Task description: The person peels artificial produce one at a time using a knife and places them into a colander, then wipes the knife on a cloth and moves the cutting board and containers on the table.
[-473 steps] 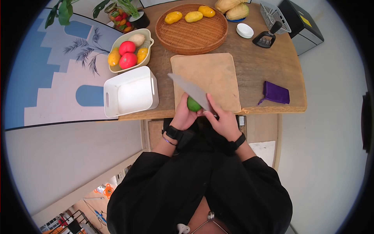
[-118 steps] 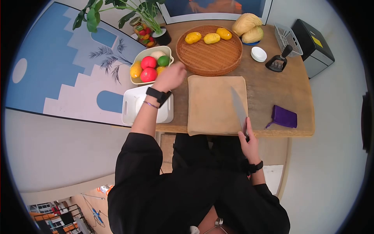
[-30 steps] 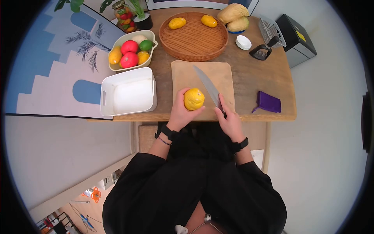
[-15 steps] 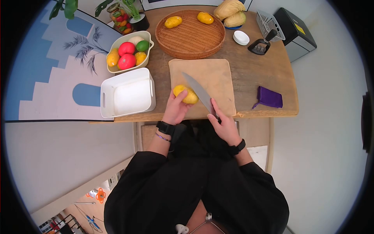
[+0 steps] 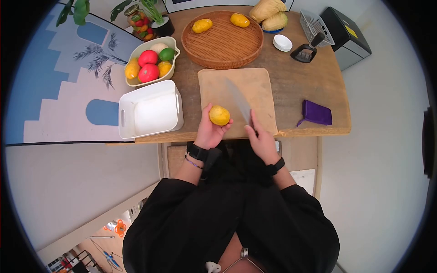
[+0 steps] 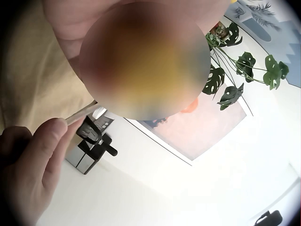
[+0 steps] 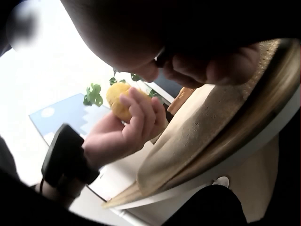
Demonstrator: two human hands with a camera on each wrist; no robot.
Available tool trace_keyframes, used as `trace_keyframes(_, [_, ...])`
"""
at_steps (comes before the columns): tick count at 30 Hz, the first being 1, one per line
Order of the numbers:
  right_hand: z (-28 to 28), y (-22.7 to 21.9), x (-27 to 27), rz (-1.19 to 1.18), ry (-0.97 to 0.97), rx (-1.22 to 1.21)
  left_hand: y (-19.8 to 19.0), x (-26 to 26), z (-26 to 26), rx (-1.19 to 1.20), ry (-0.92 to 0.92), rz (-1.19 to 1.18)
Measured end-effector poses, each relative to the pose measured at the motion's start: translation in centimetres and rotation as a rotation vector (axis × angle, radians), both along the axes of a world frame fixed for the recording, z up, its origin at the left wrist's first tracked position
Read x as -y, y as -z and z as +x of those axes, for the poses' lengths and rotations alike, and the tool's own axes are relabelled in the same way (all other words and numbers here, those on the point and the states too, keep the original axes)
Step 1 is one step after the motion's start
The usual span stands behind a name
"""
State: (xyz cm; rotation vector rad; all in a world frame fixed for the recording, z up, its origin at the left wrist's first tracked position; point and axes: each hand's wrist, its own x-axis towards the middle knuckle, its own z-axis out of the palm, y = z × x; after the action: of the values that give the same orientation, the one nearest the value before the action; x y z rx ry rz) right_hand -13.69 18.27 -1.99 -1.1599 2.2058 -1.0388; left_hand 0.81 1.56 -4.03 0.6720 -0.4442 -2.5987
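My left hand [image 5: 210,131] holds a yellow potato [image 5: 219,115] above the near part of the tan cutting mat [image 5: 255,84]. In the left wrist view a large blurred round shape fills the middle. My right hand [image 5: 263,144] grips a kitchen knife [image 5: 240,99] by its handle, blade pointing up and left over the mat, blurred, to the right of the potato. The right wrist view shows the potato [image 7: 121,100] in the curled fingers of the left hand. Two more yellow potatoes [image 5: 202,25] lie in the round wicker tray [image 5: 223,48] behind the mat.
At left stand a white bin [image 5: 154,113] and a cream basket [image 5: 132,82] of red, yellow and green produce. A purple pouch [image 5: 317,113], a black-handled tool [image 5: 306,52] and a white bowl [image 5: 282,42] sit at right. A potted plant [image 5: 163,26] stands at the back left.
The green fruit once in my left hand now lies in the cream basket, and one potato has left the wicker tray. In the last second the held potato has turned in my left hand.
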Motion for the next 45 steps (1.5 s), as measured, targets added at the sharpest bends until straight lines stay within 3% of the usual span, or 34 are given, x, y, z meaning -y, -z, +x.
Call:
trace_keyframes(5, [-0.3, -2.2, -1.2, -0.134, -0.068, -0.098, -1.2, -0.9, -0.6, 0.112, -0.047, -0.028])
trace_keyframes(8, [0.4, -2.9, -1.2, -0.121, -0.224, -0.131, -0.9, -1.7, -1.5, 0.1, -0.152, -0.154])
trace_keyframes(11, [1.2, -2.6, -1.2, -0.148, -0.248, -0.148, -0.6, -1.9, -1.5, 0.025, -0.126, -0.043])
trace_keyframes(16, [1.5, -2.4, -1.4, -0.084, -0.378, -0.194, 0.8, -0.8, -0.8, -0.146, 0.079, 0.059])
trace_keyframes(20, [1.3, -2.6, -1.2, -0.051, -0.395, -0.24, 0.6, -1.1, -0.8, -0.069, 0.008, 0.029])
trace_keyframes(25, [1.2, -2.9, -1.1, -0.025, -0.403, -0.24, 1.7, -0.8, -0.5, -0.155, 0.025, 0.036])
trace_keyframes(28, [1.2, -2.9, -1.2, 0.014, -0.368, -0.21, -0.7, -1.4, -0.9, -0.066, -0.025, 0.029])
trace_keyframes(35, [0.9, -1.7, -1.4, -0.042, -0.337, -0.258, -0.1, -1.2, -0.6, -0.112, 0.043, 0.027])
trace_keyframes(40, [0.5, -1.6, -1.0, -0.011, -0.243, -0.25, -0.3, -1.7, -0.6, 0.079, -0.025, 0.013])
trace_keyframes(43, [-0.1, -1.4, -1.0, -0.035, -0.23, -0.231, 1.2, -0.9, 0.3, -0.1, 0.095, -0.009])
trace_keyframes(45, [-0.3, -1.7, -0.8, -0.022, -0.241, -0.225, 0.7, -1.1, 0.1, -0.065, 0.083, -0.029])
